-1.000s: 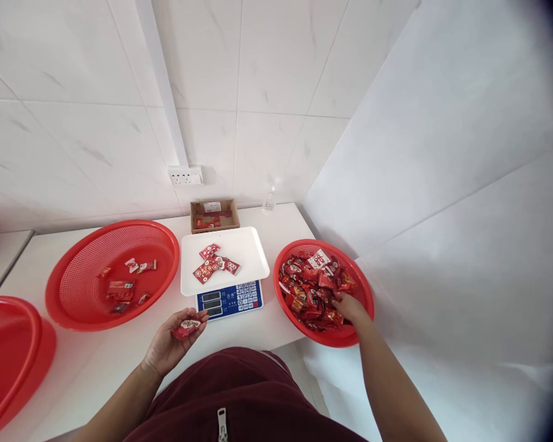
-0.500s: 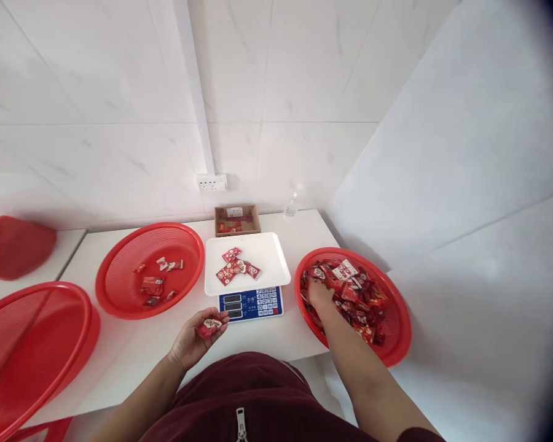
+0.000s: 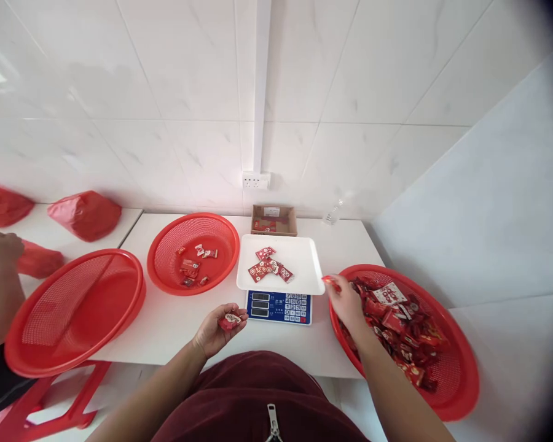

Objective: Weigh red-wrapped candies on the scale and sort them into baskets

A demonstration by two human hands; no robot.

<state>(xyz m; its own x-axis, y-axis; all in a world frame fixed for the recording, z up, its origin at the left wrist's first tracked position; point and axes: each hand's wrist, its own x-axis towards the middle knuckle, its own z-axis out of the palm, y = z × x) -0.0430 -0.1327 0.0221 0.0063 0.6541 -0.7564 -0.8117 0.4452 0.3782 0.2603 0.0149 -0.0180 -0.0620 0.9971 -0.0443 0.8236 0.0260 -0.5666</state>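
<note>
Pale wall (image 3: pixel 193 73) backs our desk (image 3: pixel 166 325); a heaped basket (image 3: pixel 461 393) sits right of the tray (image 3: pixel 304 258). Our right hand (image 3: pixel 348 304) pinches a packet (image 3: pixel 330 281) by the tray's corner; our left hand (image 3: pixel 212 331) cups a second packet (image 3: pixel 229 321), best held lightly.

I had the left hand (image 3: pixel 212 336) turned palm up, its fingers curled inward, the left forearm (image 3: pixel 159 396) slanting from the lower left. The right hand (image 3: pixel 348 302) was palm down, fingertips pinched, the right forearm (image 3: pixel 391 383) stretched forward.
</note>
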